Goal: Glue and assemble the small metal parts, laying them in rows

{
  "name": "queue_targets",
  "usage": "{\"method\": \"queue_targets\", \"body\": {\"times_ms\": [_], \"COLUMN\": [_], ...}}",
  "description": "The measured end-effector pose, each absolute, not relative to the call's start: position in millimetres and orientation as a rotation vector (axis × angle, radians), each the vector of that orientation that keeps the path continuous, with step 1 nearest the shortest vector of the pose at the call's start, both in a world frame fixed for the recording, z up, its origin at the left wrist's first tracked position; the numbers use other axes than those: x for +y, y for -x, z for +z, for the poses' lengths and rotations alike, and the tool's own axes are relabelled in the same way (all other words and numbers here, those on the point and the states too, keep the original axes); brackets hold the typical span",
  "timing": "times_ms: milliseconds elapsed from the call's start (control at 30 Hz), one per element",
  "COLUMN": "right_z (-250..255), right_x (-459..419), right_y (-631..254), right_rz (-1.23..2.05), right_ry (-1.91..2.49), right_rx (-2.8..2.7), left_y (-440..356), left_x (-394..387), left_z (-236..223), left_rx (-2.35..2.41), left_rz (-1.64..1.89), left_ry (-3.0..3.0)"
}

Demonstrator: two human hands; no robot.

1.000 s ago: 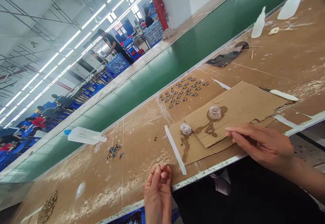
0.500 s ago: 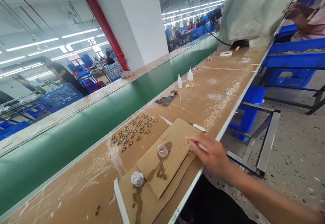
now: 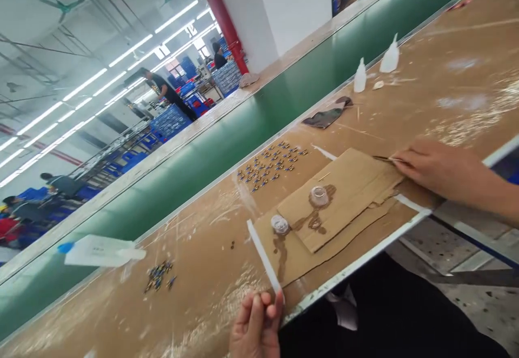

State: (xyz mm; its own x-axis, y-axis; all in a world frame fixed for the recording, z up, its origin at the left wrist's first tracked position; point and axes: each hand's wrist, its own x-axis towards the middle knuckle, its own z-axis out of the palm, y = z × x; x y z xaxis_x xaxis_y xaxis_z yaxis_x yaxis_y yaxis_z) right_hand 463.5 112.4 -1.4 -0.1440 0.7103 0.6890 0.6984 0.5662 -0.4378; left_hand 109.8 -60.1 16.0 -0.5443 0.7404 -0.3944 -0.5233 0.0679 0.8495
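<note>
My right hand [image 3: 450, 171] is closed at the far right corner of the cardboard sheet [image 3: 352, 171], its fingers on a slim tool [image 3: 381, 158]. Only the tool's dark thin tip shows; the hand covers its handle. Near the table's front edge, my left hand [image 3: 257, 325] has its fingers curled and thumb drawn in, by a white tape strip [image 3: 263, 255]. Whatever it may hold is too small to make out. On the cardboard stand a small clear cup [image 3: 319, 196] amid brown stains and a whitish crumpled cup [image 3: 279, 224]. Small blue-and-gold pieces [image 3: 270, 166] lie in rows behind.
A loose pile of similar pieces [image 3: 159, 277] lies at left beside a toppled white bottle [image 3: 101, 251]. Two squeeze bottles, one nearer [image 3: 360, 77], and a dark cloth [image 3: 327, 114] are at the back. A green conveyor belt [image 3: 227, 152] runs along the far side.
The view has swung left and closer. My right hand has reached the white-handled tool lying by the cardboard and closed on it. My left hand has come into view at the bottom.
</note>
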Motion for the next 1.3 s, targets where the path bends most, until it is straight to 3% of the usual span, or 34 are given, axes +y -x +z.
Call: {"method": "queue_targets", "body": {"times_ms": [133,267,367,567,867,1300], "right_z": [0,-4,-2,15,9,12], "right_x": [104,75,42,-7,-22,-26], "right_y": [-466,-442,-400,-314,-283,-281], "right_rz": [-0.071,-0.157,0.08,0.705,1.981,2.259], "right_ry": [1.213,1.55,1.448,0.767,0.718,0.506], "right_rx": [-1.883,-1.641,-1.636,-1.764,-1.213,-0.954], "left_y": [-112,-120,-126,-138,-151,-159], "left_x": [-63,-65,-66,-69,-83,-87], "left_z": [20,23,22,19,17,23], "left_rx": [1.288,1.237,1.203,1.127,0.971,0.89], "left_rz": [1.608,1.581,1.565,1.526,1.424,1.379], "left_ry": [-0.14,-0.092,-0.089,-0.12,-0.076,-0.186]}}
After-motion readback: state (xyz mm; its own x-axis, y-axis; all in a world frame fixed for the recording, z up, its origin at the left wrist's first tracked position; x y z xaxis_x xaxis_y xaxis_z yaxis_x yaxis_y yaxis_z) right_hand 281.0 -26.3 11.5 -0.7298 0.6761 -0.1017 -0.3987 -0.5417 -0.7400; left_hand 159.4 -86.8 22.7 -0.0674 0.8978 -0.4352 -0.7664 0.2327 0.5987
